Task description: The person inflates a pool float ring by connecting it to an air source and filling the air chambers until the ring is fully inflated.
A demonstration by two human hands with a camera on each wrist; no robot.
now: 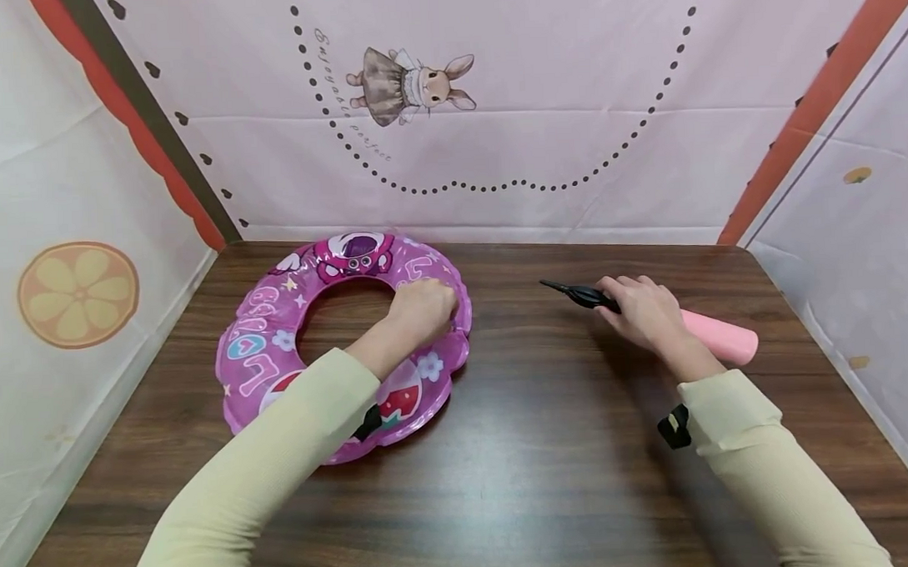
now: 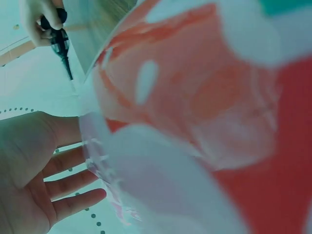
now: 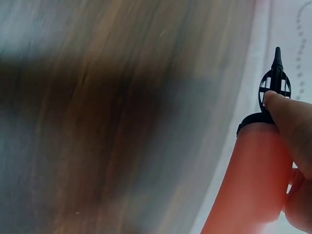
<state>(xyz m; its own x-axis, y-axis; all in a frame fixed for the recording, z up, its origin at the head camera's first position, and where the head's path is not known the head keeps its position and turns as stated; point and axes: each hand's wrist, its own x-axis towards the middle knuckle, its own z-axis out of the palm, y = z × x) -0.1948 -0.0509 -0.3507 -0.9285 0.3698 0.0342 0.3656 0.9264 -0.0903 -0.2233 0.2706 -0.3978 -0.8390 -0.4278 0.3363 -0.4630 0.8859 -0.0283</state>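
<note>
A purple inflatable swim ring (image 1: 261,357) printed with a bear, flowers and strawberries lies on the left of the table. My left hand (image 1: 425,308) is over its right side and grips the ring near its edge, where the vinyl dents. Seen from the left wrist, the fingers (image 2: 73,185) meet the ring's rim (image 2: 105,161); the thumb is hidden. To the right, my right hand (image 1: 643,310) holds a hand pump with a pink barrel (image 1: 722,337) and a black nozzle (image 1: 578,293) pointing left. The right thumb lies against the pump's black nozzle end (image 3: 275,85).
The dark wood table (image 1: 520,448) runs between the two hands and toward the front. A pink printed cloth (image 1: 529,81) hangs behind it, with pale cloth walls (image 1: 863,186) at both sides. A black strap (image 1: 675,426) shows by the right cuff.
</note>
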